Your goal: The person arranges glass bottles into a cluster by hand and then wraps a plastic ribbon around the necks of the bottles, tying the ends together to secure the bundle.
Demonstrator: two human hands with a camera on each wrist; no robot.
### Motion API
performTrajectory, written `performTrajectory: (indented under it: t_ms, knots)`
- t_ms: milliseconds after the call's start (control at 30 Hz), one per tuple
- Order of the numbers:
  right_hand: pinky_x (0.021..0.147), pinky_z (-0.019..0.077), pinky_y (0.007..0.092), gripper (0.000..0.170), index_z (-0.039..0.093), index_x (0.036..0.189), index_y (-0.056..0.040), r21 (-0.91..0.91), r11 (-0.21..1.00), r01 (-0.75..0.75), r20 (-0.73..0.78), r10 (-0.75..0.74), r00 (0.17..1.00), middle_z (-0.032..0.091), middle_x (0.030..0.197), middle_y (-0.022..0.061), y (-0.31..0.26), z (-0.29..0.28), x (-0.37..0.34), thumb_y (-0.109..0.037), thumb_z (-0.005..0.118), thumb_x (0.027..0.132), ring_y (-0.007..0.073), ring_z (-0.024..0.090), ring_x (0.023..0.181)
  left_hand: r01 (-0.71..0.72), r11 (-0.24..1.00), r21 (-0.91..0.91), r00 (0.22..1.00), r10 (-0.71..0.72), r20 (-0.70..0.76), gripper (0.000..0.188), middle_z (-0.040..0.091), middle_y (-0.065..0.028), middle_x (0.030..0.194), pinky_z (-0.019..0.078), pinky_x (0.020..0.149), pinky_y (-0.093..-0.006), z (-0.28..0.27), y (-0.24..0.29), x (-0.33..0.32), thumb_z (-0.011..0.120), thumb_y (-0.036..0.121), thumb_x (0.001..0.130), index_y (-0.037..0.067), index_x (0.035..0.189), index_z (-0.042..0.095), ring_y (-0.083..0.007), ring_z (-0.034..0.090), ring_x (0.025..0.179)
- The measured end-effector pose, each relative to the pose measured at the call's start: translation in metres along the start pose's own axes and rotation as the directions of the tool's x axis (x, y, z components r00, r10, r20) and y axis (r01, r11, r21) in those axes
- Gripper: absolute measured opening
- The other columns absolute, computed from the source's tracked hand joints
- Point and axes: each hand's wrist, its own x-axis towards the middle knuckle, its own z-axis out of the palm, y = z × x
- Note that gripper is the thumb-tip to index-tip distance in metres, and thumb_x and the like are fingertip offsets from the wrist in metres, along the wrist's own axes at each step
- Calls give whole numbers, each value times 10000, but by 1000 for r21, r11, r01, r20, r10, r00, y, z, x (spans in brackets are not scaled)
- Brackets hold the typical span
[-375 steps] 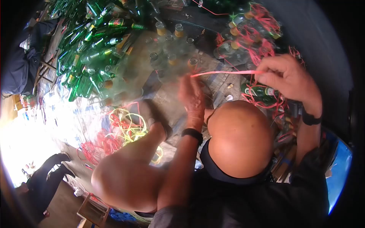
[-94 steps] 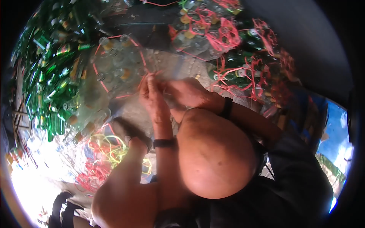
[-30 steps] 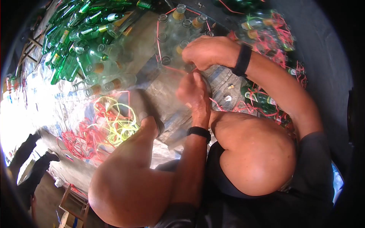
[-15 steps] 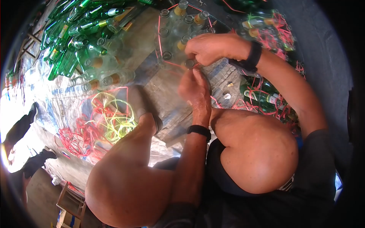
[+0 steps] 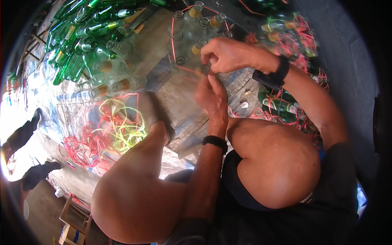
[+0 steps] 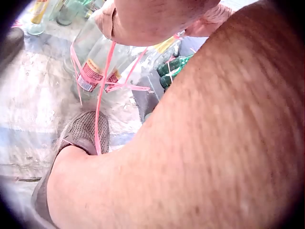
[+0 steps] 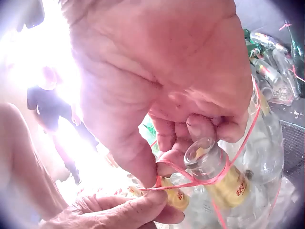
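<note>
Clear glass bottles (image 5: 198, 45) with gold neck labels stand upright in a cluster. Pink plastic twine (image 5: 173, 45) runs round their necks and crosses just below the mouth of the nearest bottle (image 7: 217, 167). My left hand (image 5: 211, 96) pinches the twine between thumb and forefinger, close in front of that bottle. Just above it, my right hand (image 5: 232, 55) pinches the twine with thumb and index finger, its other fingers curled beside the bottle mouth. A pink strand hangs below my left hand in the left wrist view, passing in front of a shoe (image 6: 88, 129).
A heap of green bottles (image 5: 81, 41) lies at the left. Tangled red and yellow twine (image 5: 126, 130) lies beside my left foot. Twine-wrapped bottle bundles (image 5: 286, 32) stand at the right by a dark wall (image 5: 339, 53). Another person's legs (image 5: 36, 175) show at far left.
At first the twine was stretched between my hands beside the bottles; later it ringed them. Over the last second both hands stay at the nearest bottle, with my right fingers shifting slightly.
</note>
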Motion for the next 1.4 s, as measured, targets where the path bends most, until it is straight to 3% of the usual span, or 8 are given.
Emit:
performTrajectory:
  t_ms: [233,400,533,633,800,933,1100,1400]
  knots:
    - [671,510,439,171,692,863,3,-92,996,5,-95,-14,995,670,757,172,-9,1,-6,-59,687,703,353,678,763,-18,1000,3,1000,18,20,345,502,-160,612,412,558,-390,1,0,-1,571,228,1048,-36,834,630,-204,450,555]
    - [775,566,483,180,723,844,22,-518,855,22,59,10,998,728,884,230,-38,-10,-15,-96,679,715,396,724,884,-25,999,-34,1000,25,18,344,513,-108,607,411,557,-362,3,1,-2,592,227,1046,-39,832,639,-167,452,567]
    - [789,564,497,186,712,835,54,-572,816,88,32,-85,996,719,857,241,-32,-1,-19,-88,670,723,406,721,875,-14,996,-92,1000,14,3,322,537,-95,617,421,562,-351,3,7,-2,596,221,1044,-42,874,672,-156,467,577]
    - [784,563,492,185,716,845,45,-590,797,128,-48,-193,980,720,855,236,-29,1,-23,-86,665,725,397,722,881,52,995,-84,998,-48,51,283,592,-242,672,463,603,-414,0,11,-3,579,178,993,-42,824,637,-196,537,583]
    - [719,523,394,115,652,848,7,-148,987,-57,38,63,997,700,883,157,-15,-12,-15,-106,650,830,304,701,847,68,994,-85,997,-66,28,266,649,-217,713,486,640,-398,1,10,-4,576,192,1007,-29,933,705,-213,604,635]
    - [715,510,350,149,641,899,7,146,987,-71,51,64,997,703,869,109,2,-16,-25,-141,647,883,203,676,828,39,989,-140,999,-37,16,291,584,-104,663,452,595,-335,4,7,-4,581,220,1050,-28,1005,725,-143,499,614]
    - [620,451,262,159,673,951,-22,653,740,-163,-43,250,967,676,841,-4,0,-6,-35,-171,629,914,70,567,690,64,993,-102,997,-59,50,305,563,-91,667,444,598,-327,2,8,-5,563,235,1061,-22,1025,724,-139,499,627]
    - [539,354,184,134,668,1060,-43,923,381,47,-172,300,938,707,963,-10,11,20,-51,-148,632,985,8,448,613,103,985,-138,992,-93,80,311,564,-75,692,445,617,-318,4,10,-3,550,225,1065,-33,1045,722,-135,506,659]
